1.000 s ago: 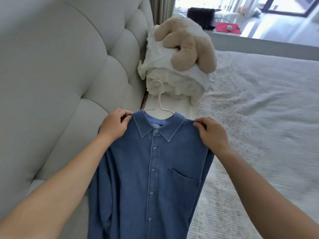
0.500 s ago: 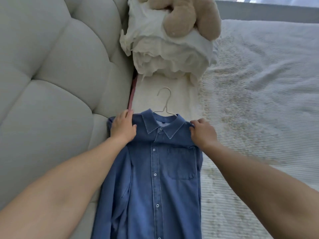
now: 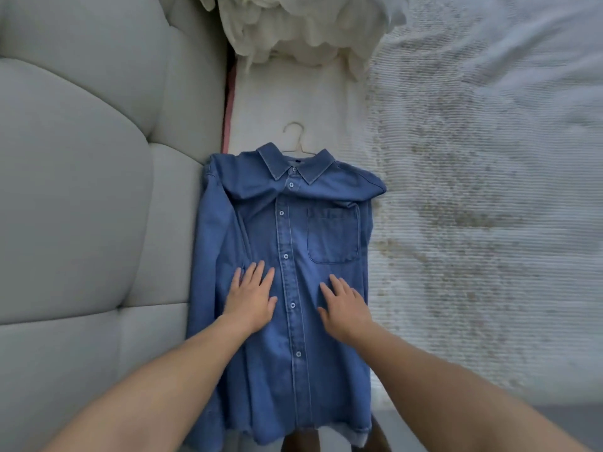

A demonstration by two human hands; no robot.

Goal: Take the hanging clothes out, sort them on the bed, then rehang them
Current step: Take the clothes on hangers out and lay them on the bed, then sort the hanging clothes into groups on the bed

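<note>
A blue denim shirt [image 3: 329, 233] lies flat and buttoned on the bed [image 3: 473, 223], collar pointing away from me. The white hook of its hanger [image 3: 295, 136] sticks out above the collar. My left hand [image 3: 249, 296] rests palm down on the shirt's front, left of the button line, fingers straight. My right hand [image 3: 346, 306] lies flat on the front right of the buttons, below the chest pocket. Both sleeves are folded in along the shirt's sides.
A padded grey headboard [image 3: 81, 190] runs along the left, touching the shirt's left edge. A rumpled white pillow [image 3: 293, 31] sits beyond the hanger hook. The textured white bedspread spreads out to the right. The bed's edge is near the shirt's hem.
Both hands let go of the shirt's shoulders and slid down to its middle, now lying flat. The shirt went from held up to lying on the bed; my view tilted down.
</note>
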